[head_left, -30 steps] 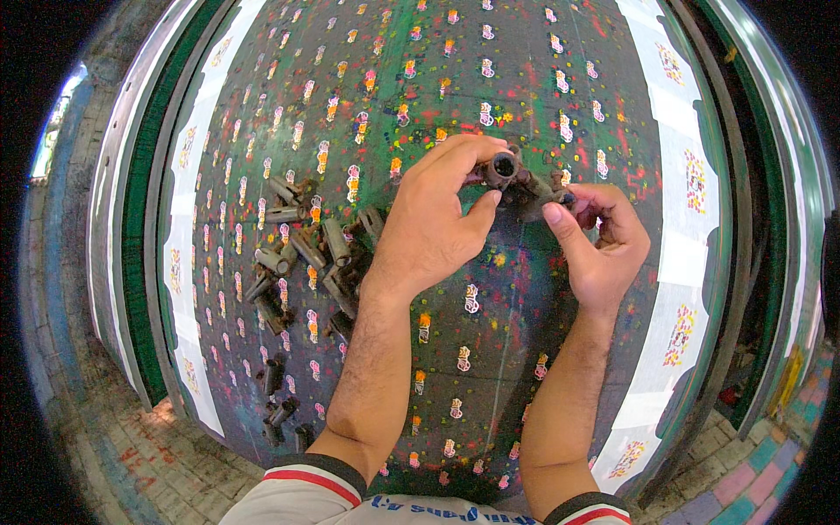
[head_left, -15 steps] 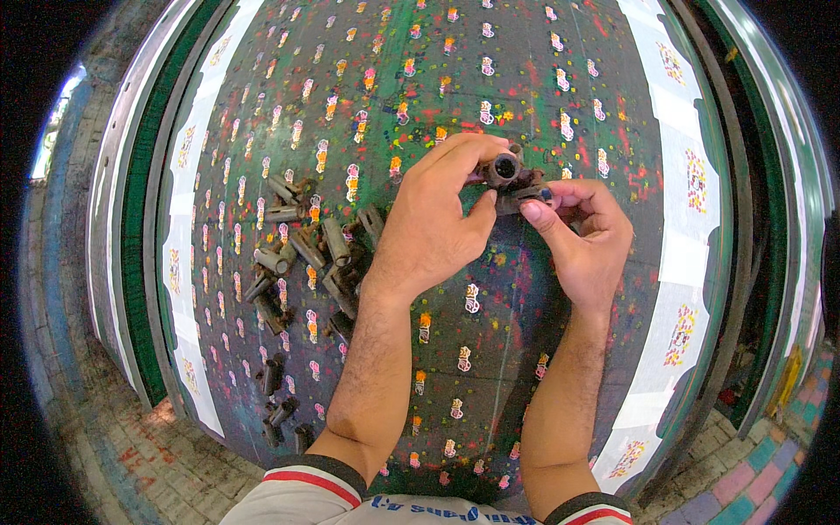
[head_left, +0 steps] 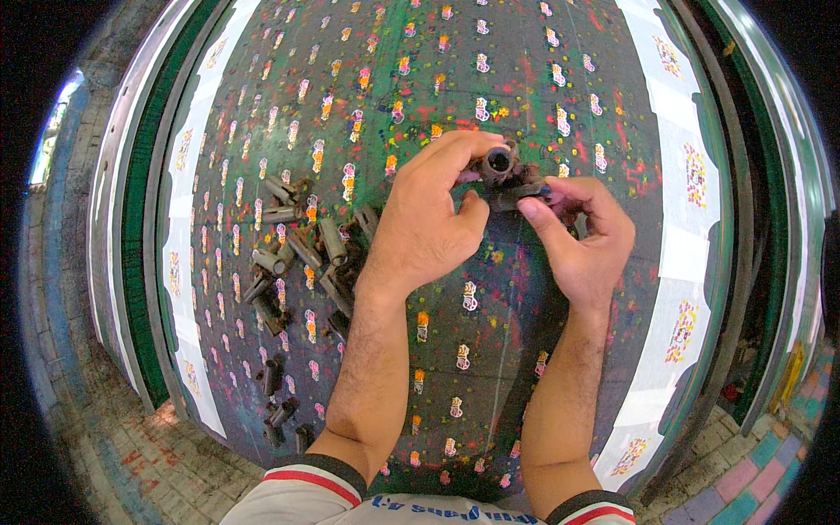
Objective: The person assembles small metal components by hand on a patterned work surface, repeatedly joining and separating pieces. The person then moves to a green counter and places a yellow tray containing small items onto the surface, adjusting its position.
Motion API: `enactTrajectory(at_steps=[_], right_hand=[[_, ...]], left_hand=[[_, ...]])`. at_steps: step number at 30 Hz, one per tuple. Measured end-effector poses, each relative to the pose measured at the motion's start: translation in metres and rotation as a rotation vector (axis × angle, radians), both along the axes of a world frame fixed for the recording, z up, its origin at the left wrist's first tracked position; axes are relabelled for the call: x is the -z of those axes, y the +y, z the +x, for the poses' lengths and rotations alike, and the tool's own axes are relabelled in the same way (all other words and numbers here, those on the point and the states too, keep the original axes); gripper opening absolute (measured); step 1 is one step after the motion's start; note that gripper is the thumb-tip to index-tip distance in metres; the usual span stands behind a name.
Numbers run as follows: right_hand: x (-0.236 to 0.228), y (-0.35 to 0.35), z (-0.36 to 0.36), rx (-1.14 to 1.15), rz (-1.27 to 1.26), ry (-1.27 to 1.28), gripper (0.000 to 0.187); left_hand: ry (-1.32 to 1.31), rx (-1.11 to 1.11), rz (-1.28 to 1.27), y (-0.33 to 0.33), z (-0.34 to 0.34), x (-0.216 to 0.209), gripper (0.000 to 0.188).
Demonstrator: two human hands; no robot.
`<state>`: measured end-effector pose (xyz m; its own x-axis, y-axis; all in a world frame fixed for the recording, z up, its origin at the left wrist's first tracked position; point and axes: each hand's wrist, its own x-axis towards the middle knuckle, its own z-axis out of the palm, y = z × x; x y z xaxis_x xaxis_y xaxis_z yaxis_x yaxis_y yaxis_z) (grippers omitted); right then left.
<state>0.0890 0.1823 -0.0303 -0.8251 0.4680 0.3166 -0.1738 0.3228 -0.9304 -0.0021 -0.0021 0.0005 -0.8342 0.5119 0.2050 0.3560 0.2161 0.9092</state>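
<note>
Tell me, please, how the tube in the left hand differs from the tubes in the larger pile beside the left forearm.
The held tube faces the camera with its round open end; many piled tubes show their sides. The held tube is in the left hand, while the piled tubes lie on the paint-marked table. Both have a dull, grimy look.

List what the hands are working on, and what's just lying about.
In hand:
tube, in the left hand
dark part, at the right hand

Lying about:
loose tubes to the left, possibly belonging too
dark pieces below them
</note>
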Motion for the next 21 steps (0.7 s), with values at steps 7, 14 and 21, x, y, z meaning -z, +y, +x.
enactTrajectory(at_steps=[7, 14, 21], right_hand=[[0.0, 0.017, 0.003, -0.131, 0.018, 0.175, 0.031], [-0.006, 0.001, -0.001, -0.146, 0.322, 0.052, 0.031], [-0.011, -0.002, -0.002, -0.106, 0.314, -0.012, 0.034]], left_hand=[[0.014, -0.004, 0.012, 0.001, -0.001, 0.005, 0.058], [0.031, 0.002, 0.003, 0.001, -0.002, 0.005, 0.057], [0.005, -0.016, 0.011, 0.001, 0.0, 0.004, 0.053]])
